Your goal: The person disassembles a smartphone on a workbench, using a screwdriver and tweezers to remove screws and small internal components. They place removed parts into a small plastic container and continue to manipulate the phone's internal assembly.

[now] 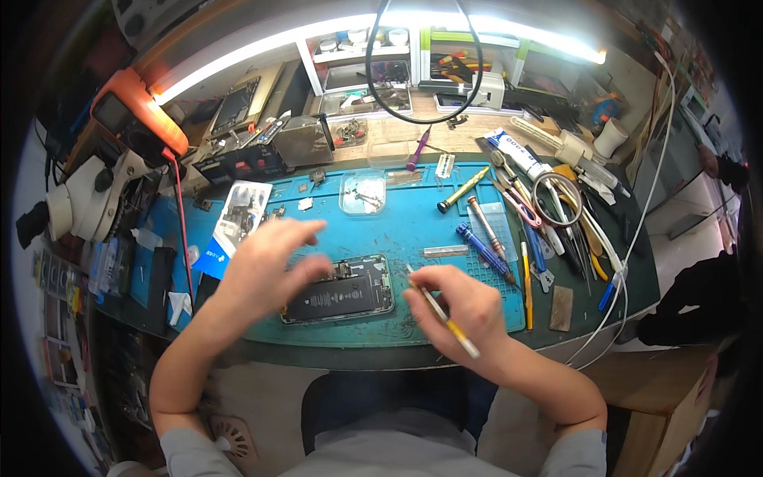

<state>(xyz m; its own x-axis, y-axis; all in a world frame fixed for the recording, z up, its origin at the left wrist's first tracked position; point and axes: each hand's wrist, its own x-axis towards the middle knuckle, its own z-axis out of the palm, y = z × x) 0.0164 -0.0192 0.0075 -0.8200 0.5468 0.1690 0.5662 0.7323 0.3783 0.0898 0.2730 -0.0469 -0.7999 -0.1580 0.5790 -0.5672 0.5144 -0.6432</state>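
An opened smartphone (385, 296) lies on the blue work mat (429, 318), its black battery (338, 297) and inner parts exposed. My left hand (266, 262) hovers over the phone's left end, slightly blurred, with thumb and fingers apart and nothing seen between them. To the right of the phone, my right hand (469, 306) grips a slim pen-like tool (455, 327) with a yellow and white handle. The tool slants, its thin end up beside the fingertips; its exact kind is unclear. Beyond the phone sits a small clear tray (362, 194) holding tiny parts.
Screwdrivers (486, 253), tweezers, a tape roll (557, 199) and a white tube (515, 153) crowd the right side. An orange multimeter (139, 111) and a microscope (79, 199) stand at the left. A black cable loop (371, 60) hangs over the back shelf.
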